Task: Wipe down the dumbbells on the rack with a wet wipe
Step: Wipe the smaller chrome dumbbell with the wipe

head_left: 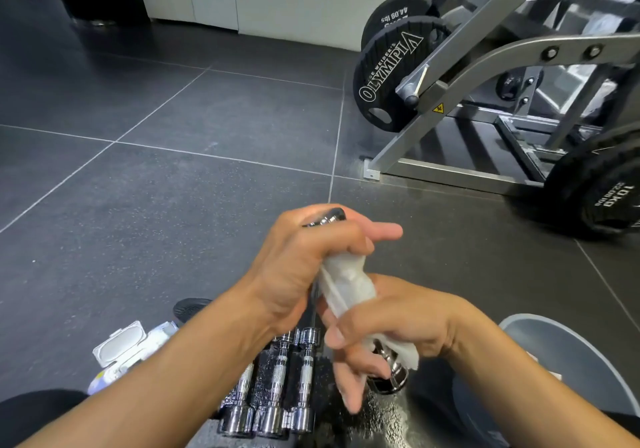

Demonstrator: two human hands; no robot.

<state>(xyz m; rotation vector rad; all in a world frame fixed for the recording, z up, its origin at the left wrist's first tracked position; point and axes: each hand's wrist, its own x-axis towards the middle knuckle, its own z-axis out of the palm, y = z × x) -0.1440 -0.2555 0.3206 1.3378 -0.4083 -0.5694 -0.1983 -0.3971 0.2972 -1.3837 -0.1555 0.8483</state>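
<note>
The dumbbell point(391, 375) is held tilted above the right part of the rack point(346, 428), with the left hand point(304, 260) curled round its upper end. The right hand point(388, 330) clasps the wet wipe point(346, 285) round its handle, lower fingers loosely spread. Its polished chrome looks slick, so I judge a wet hold could let it slip and drop onto the three dumbbells point(273, 395) lying at the rack's left.

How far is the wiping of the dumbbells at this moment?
Done: a wet wipe is out of the open pack. In hand: the left hand grips one dumbbell off the rack while the right hand wraps the wipe round its handle. Left: three dumbbells lie on the rack; whether any is already wiped cannot be told.
</note>
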